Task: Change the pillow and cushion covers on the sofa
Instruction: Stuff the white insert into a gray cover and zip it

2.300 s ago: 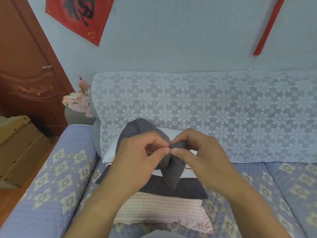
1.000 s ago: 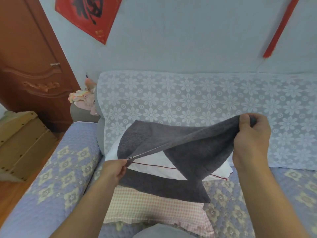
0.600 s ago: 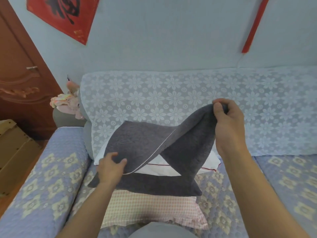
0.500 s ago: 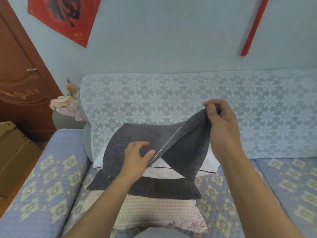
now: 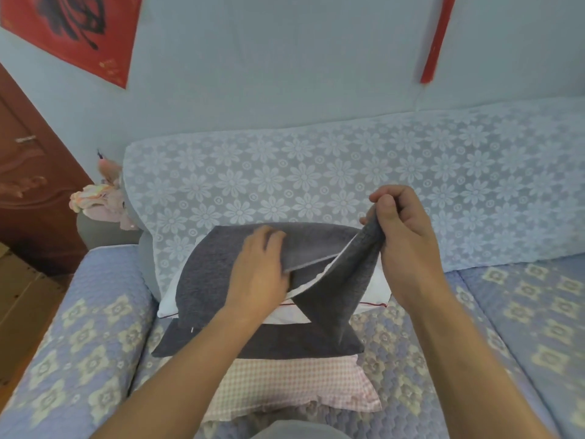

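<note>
A dark grey cushion cover (image 5: pixel 209 274) lies over a white pillow insert (image 5: pixel 375 286) on the sofa seat (image 5: pixel 104 327). My right hand (image 5: pixel 402 236) pinches the cover's raised corner at the open zip edge. My left hand (image 5: pixel 259 270) rests on the cover, with its fingers holding the upper flap of the opening. A pink checked pillow (image 5: pixel 291 384) lies under both, nearest me.
The sofa back has a white floral lace throw (image 5: pixel 316 172). A pink soft toy (image 5: pixel 101 198) sits on the left armrest. A brown door (image 5: pixel 25 191) and a wooden box (image 5: pixel 15 296) stand at the left.
My left hand moved up from the cover's lower left edge to the upper flap of the opening. My right hand lowered the raised corner and came closer to the left hand.
</note>
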`<state>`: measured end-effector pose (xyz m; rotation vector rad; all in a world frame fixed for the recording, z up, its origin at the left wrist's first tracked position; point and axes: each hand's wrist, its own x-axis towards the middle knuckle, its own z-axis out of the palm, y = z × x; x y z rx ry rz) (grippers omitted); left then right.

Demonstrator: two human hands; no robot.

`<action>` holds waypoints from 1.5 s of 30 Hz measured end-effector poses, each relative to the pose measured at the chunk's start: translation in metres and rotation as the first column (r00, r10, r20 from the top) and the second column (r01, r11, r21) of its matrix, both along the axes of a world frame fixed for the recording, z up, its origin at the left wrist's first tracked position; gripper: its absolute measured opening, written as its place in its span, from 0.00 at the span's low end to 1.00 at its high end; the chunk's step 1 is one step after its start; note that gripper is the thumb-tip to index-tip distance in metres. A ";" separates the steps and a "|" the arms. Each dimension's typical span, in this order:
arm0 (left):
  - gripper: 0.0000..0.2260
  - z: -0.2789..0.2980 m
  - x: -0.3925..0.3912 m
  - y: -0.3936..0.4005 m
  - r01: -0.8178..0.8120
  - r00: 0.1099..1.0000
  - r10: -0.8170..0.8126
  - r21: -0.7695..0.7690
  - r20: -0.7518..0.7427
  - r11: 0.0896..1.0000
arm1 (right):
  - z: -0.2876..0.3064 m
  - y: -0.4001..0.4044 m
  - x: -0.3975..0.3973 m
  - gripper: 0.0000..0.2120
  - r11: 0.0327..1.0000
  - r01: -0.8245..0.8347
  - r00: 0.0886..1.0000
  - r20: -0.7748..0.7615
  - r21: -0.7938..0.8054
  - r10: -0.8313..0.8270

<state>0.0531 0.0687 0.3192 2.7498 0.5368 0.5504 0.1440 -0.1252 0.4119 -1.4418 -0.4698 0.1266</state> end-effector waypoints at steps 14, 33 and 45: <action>0.10 0.195 -0.057 0.035 -0.038 0.975 -0.043 -0.352 -0.219 0.935 | 0.047 0.044 0.116 0.22 0.779 0.484 0.805 0.552 -0.398 -0.218; 0.09 -0.005 -0.153 -0.009 -0.304 0.953 0.213 -0.703 -0.217 0.643 | -0.107 0.083 -0.081 0.12 0.394 -0.260 0.667 0.131 -0.882 0.733; 0.11 0.051 -0.167 0.023 -0.208 0.966 0.232 -0.872 -0.113 0.443 | -0.068 0.091 -0.067 0.13 0.474 -0.615 0.731 -0.230 -0.630 0.643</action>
